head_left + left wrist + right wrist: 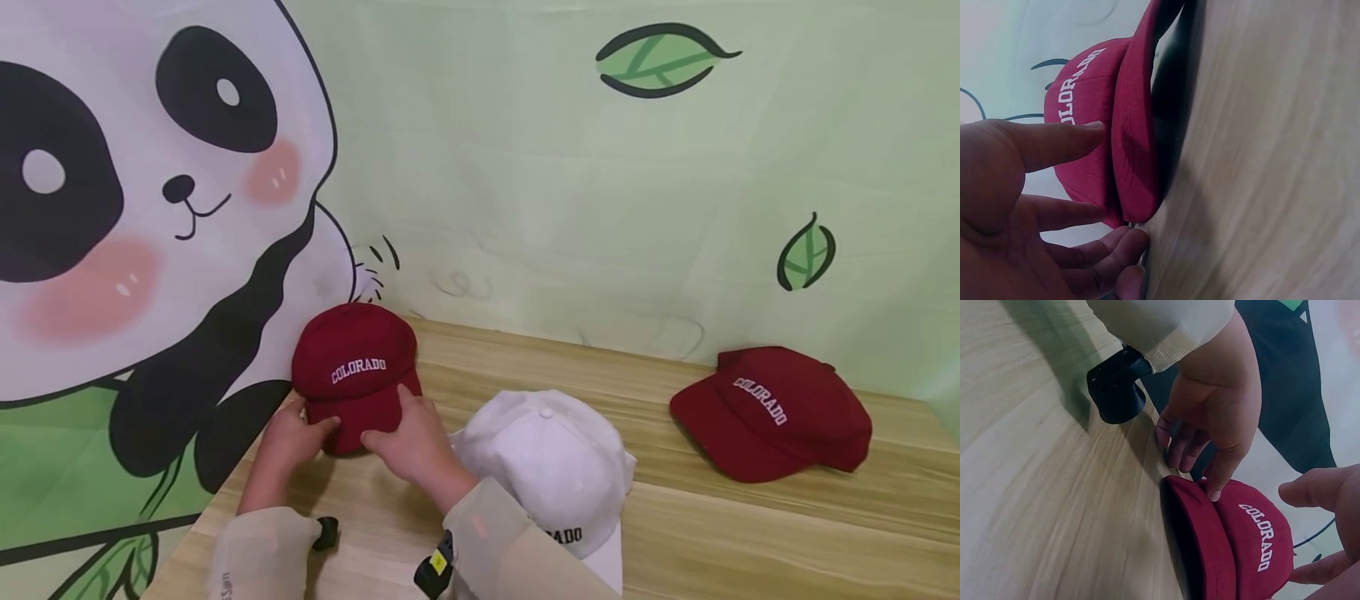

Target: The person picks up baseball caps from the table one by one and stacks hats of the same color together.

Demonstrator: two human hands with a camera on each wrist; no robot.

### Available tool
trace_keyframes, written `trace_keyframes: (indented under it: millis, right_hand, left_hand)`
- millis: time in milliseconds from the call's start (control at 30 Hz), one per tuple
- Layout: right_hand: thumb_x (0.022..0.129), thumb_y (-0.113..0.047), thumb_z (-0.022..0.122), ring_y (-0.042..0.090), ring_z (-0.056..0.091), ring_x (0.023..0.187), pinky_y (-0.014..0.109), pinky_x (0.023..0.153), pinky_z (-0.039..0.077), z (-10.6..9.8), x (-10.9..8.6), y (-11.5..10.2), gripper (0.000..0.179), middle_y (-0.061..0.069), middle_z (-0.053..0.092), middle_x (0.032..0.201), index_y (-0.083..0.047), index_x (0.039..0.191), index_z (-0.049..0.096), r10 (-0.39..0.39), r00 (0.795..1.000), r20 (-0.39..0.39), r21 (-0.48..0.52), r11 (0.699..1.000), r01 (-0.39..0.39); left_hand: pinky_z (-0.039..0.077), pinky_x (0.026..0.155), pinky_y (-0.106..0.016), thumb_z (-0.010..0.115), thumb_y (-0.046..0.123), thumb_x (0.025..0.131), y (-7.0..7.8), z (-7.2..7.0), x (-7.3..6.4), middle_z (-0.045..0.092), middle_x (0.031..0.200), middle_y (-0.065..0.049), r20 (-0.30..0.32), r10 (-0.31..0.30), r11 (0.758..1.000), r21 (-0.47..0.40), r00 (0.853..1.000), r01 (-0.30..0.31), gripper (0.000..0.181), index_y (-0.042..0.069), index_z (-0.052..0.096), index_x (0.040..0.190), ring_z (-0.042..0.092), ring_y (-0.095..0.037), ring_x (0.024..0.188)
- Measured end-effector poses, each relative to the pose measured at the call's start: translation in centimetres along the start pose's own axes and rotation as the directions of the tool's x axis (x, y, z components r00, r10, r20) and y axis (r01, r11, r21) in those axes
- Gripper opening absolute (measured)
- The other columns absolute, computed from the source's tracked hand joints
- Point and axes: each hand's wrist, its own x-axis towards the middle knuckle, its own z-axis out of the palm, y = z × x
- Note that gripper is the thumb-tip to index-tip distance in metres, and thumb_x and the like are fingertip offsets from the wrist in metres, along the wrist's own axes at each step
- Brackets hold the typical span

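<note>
A dark red cap (pixel 358 367) with white COLORADO lettering sits on the wooden tabletop at the left, its brim toward me. At its left side is my left hand (pixel 294 435), thumb straight over the brim near the crown, other fingers loosely bent by the cap's edge. My right hand (pixel 408 433) is on the opposite side, with its index finger along the cap and its thumb extended over the brim. In the right wrist view, that thumb (pixel 1313 487) appears apart from the red crown (pixel 1260 534). Neither hand's fingers wrap around the cap.
Close to my right forearm lies a white cap (pixel 543 458), its dark lettering partly covered by the sleeve. Another dark red COLORADO cap (pixel 780 417) rests at the right. Behind the wooden table (pixel 720 533) hangs a green backdrop (pixel 510 167) printed with a panda and leaves.
</note>
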Motion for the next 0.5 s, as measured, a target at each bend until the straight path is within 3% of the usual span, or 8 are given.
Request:
trace_keyframes:
  millis: [500]
  right_hand:
    - [0.084,-0.034,0.070,0.033,0.050,0.127,0.047,0.105,0.044,0.5,1.2,0.7,0.080,0.020,0.043,0.145,-0.003,0.149,0.035,0.032,0.999,-0.010,-0.032,0.999,-0.032]
  left_hand:
    - [0.034,0.108,-0.060,0.054,0.028,0.096,0.1,0.3,0.2,0.030,0.146,-0.037,-0.005,-0.047,0.999,-0.015,0.999,0.047,0.074,-0.013,0.020,0.147,0.039,-0.048,0.127]
